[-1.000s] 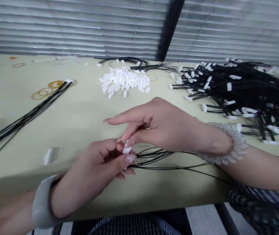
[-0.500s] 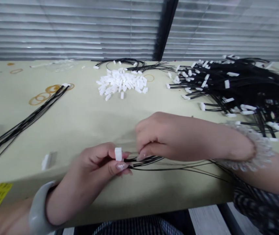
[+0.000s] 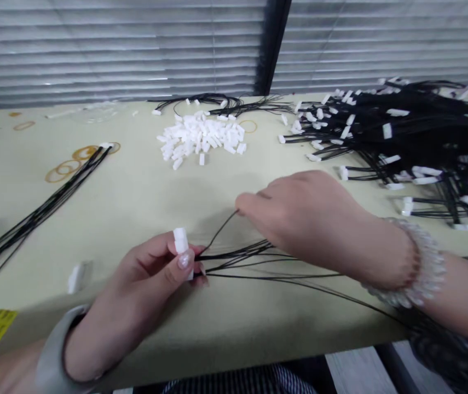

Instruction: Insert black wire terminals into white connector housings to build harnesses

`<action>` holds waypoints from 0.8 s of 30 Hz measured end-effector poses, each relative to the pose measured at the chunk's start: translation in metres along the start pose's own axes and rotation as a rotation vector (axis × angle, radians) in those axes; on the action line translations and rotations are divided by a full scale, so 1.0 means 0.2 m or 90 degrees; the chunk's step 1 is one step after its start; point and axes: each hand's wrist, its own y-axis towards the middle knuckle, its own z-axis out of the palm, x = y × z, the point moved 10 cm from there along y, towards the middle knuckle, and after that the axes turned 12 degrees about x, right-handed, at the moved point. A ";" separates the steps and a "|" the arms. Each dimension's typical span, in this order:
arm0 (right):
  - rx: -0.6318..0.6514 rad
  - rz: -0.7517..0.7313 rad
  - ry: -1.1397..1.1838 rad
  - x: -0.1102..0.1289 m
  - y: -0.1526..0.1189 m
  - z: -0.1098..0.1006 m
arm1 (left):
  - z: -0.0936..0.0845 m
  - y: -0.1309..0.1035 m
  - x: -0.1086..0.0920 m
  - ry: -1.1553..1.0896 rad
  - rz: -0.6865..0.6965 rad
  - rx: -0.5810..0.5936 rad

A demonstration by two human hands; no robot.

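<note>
Well ahead of both hands, a loose heap of small white plastic pieces (image 3: 203, 133) lies on the cream tabletop (image 3: 143, 191). Beyond the right hand (image 3: 307, 219) spreads a big tangle of black wires with white plastic ends (image 3: 426, 128). Out past the left hand (image 3: 147, 287) lie a slim bundle of black wires with a white tip (image 3: 54, 200) and thin yellow rubber bands (image 3: 84, 152). The left hand, thumb uppermost, pinches a narrow white plastic connector (image 3: 180, 239), one end poking above the thumb. The right hand, knuckles up, has its fingertips closed on one thin black wire (image 3: 219, 231) slanting up from the left fingers. Other black strands (image 3: 237, 253) run rightward from the left hand, partly hidden by the right one.
</note>
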 end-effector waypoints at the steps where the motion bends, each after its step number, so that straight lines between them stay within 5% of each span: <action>1: -0.057 0.037 0.040 -0.04 -0.01 -0.04 | -0.01 0.00 0.00 -0.010 -0.004 -0.014; 6: -0.371 0.131 0.718 -0.31 -0.16 -0.17 | -0.02 -0.01 0.01 -0.023 -0.024 -0.055; 10: -0.459 0.171 1.065 -0.37 -0.20 -0.11 | -0.01 -0.01 -0.03 0.077 0.000 -0.062; 13: -0.362 0.140 1.003 -0.29 -0.15 -0.10 | -0.01 -0.01 -0.05 0.139 0.008 -0.074; 18: -0.239 0.090 0.682 -0.15 -0.10 -0.10 | -0.01 0.00 -0.04 0.091 0.022 -0.053; 24: -0.131 0.033 0.617 -0.07 -0.07 -0.06 | 0.05 0.02 -0.04 -0.079 0.025 0.008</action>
